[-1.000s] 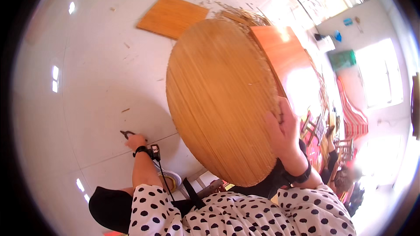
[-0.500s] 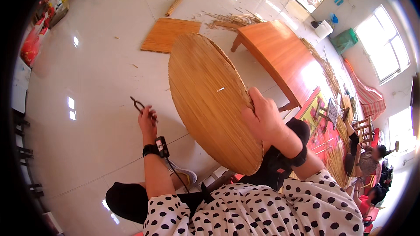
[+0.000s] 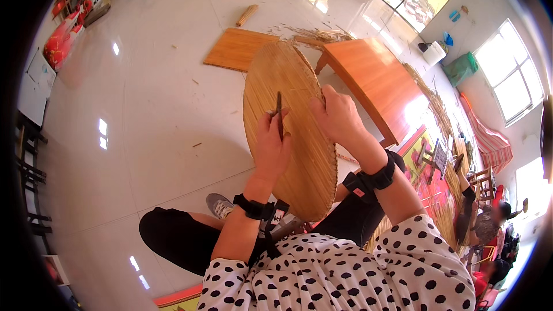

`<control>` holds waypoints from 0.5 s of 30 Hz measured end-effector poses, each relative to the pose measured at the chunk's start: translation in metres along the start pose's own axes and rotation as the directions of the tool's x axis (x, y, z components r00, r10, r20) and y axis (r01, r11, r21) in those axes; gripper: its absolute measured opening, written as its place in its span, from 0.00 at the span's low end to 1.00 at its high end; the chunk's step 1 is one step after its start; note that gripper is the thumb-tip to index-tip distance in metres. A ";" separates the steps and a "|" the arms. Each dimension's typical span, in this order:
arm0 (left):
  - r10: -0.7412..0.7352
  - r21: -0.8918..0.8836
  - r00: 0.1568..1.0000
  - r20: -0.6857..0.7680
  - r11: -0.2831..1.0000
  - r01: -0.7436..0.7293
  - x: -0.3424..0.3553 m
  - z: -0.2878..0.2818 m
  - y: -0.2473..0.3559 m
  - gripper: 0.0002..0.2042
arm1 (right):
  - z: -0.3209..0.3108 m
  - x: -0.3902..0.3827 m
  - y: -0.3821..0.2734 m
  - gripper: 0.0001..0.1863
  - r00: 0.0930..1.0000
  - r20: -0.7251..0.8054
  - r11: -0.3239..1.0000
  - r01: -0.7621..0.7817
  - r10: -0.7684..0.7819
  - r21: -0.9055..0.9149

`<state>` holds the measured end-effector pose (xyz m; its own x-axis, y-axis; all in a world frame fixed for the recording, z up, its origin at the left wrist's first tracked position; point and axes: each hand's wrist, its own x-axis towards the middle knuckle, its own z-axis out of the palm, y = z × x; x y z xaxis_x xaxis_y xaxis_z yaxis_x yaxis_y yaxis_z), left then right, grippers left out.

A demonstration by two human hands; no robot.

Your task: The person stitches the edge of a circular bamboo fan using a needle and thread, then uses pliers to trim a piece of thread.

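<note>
I have the right hand point(image 3: 341, 116) clenched on the edge of the oval stalk panel point(image 3: 305, 167), which stands tilted to the left of that grip and reaches back toward the body. My left hand point(image 3: 273, 147) grasps a slim dark hand tool point(image 3: 280, 106), its tip pointing away over the panel's face; from out here I can't tell whether they touch. Beyond both hands, a flat brown board point(image 3: 236, 49) and a stalk bundle point(image 3: 247, 15) lie on the floor point(image 3: 155, 109).

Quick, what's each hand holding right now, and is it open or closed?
Left hand: closed around a slim dark hand tool.
Right hand: closed on the edge of the rounded woven panel.
</note>
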<state>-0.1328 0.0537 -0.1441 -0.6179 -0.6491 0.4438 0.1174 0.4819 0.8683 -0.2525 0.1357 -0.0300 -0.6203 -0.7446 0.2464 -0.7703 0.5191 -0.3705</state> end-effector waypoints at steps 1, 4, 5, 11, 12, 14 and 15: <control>0.044 0.056 0.999 -0.003 0.997 -0.044 -0.002 0.001 0.004 0.26 | 0.001 -0.001 0.002 0.17 1.000 -0.014 1.000 -0.006 0.006 0.007; -0.091 0.090 0.990 0.106 0.993 0.081 -0.004 0.004 0.013 0.28 | 0.000 -0.002 0.005 0.17 1.000 -0.017 1.000 -0.015 0.016 0.024; -0.054 0.135 0.995 0.087 0.990 0.042 -0.005 0.005 0.012 0.27 | 0.000 -0.003 0.004 0.17 1.000 -0.020 1.000 0.000 0.001 0.025; -0.001 0.213 0.996 0.093 0.977 -0.019 -0.004 0.005 0.019 0.26 | 0.004 -0.006 0.000 0.15 0.997 -0.054 0.998 0.054 -0.052 0.040; -0.006 0.218 0.996 0.089 0.976 -0.014 -0.005 0.006 0.021 0.26 | 0.003 -0.008 -0.001 0.15 0.997 -0.056 0.998 0.055 -0.053 0.034; -0.033 0.222 0.996 0.088 0.975 0.012 -0.004 0.004 0.023 0.26 | 0.004 -0.008 -0.003 0.14 0.997 -0.060 0.999 0.048 -0.047 0.024; -0.054 0.218 0.994 0.090 0.975 0.033 -0.004 0.004 0.024 0.26 | 0.005 -0.009 -0.004 0.14 0.997 -0.062 0.999 0.041 -0.040 0.017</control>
<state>-0.1309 0.0700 -0.1257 -0.6908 -0.6185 0.3744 -0.0752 0.5765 0.8136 -0.2434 0.1380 -0.0350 -0.5970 -0.7374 0.3159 -0.7925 0.4809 -0.3752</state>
